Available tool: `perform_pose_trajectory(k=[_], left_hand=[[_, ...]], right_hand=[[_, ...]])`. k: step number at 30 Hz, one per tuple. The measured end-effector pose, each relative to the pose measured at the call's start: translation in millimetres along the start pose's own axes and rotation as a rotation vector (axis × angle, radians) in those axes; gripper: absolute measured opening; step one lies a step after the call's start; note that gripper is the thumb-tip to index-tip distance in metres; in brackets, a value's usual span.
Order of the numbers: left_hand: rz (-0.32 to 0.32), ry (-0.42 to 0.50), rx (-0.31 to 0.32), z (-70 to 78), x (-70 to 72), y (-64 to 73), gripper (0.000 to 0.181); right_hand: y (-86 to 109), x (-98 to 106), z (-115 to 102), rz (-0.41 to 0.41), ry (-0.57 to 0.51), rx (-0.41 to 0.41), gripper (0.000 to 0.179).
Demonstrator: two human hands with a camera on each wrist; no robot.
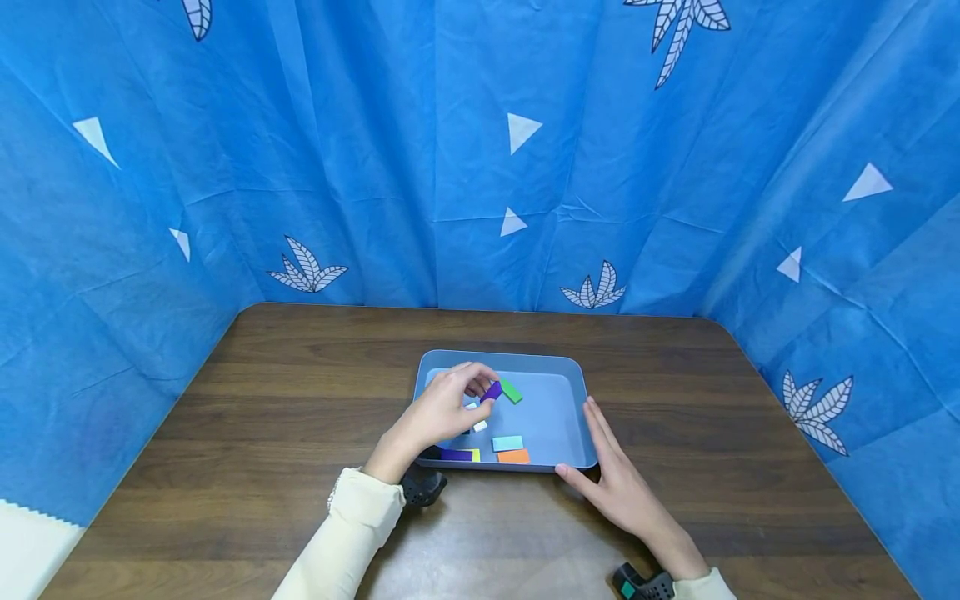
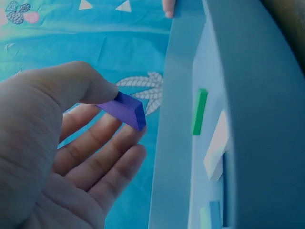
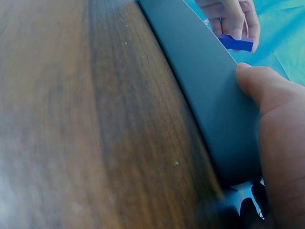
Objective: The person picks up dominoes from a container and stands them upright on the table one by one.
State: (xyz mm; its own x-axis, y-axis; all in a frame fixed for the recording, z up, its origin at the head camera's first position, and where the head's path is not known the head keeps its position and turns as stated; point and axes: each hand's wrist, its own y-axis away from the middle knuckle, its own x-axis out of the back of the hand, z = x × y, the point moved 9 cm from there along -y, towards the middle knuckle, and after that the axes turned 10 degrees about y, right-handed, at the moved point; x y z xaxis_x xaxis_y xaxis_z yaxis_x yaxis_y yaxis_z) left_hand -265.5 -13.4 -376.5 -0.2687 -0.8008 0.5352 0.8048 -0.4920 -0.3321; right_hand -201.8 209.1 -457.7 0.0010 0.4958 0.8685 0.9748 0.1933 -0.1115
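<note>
My left hand (image 1: 444, 410) pinches a purple block (image 1: 492, 391) between thumb and fingers, raised over the blue-grey tray (image 1: 536, 364). In the left wrist view the same purple block (image 2: 125, 112) is tilted, gripped by the thumb against the fingers. My right hand (image 1: 621, 479) rests at the tray's front right corner, its thumb on the front rim and its straight fingers along the right side. Inside the tray, a green block (image 1: 512, 392) lies behind the held one. White pieces (image 1: 480, 426) lie partly hidden under my left hand.
Near the tray's front wall lie a light blue block (image 1: 507, 443), an orange block (image 1: 513, 457), and another purple block (image 1: 455, 455) beside a yellow one (image 1: 476, 456). The tray stands on a brown wooden table (image 1: 315, 375) with a blue patterned curtain (image 1: 390, 167) around it.
</note>
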Motion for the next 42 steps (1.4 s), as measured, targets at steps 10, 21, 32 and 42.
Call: perform_pose_trajectory(k=[10, 21, 32, 42], left_hand=[[-0.029, 0.060, 0.016, -8.0, 18.7, 2.5, 0.027], [-0.006, 0.051, 0.051, -13.7, 31.8, 5.8, 0.030], [0.044, 0.081, 0.016, -19.3, 50.7, 9.2, 0.030], [0.072, 0.152, 0.100, -39.3, 74.5, 17.6, 0.030]], right_hand=[[0.1, 2.3, -0.1, 0.023, -0.008, 0.014, 0.096], [0.5, 0.6, -0.6, 0.007, 0.000, 0.010, 0.096], [0.9, 2.0, -1.8, 0.007, -0.007, 0.012, 0.096], [1.2, 0.4, -1.6, -0.016, -0.001, -0.004, 0.096]])
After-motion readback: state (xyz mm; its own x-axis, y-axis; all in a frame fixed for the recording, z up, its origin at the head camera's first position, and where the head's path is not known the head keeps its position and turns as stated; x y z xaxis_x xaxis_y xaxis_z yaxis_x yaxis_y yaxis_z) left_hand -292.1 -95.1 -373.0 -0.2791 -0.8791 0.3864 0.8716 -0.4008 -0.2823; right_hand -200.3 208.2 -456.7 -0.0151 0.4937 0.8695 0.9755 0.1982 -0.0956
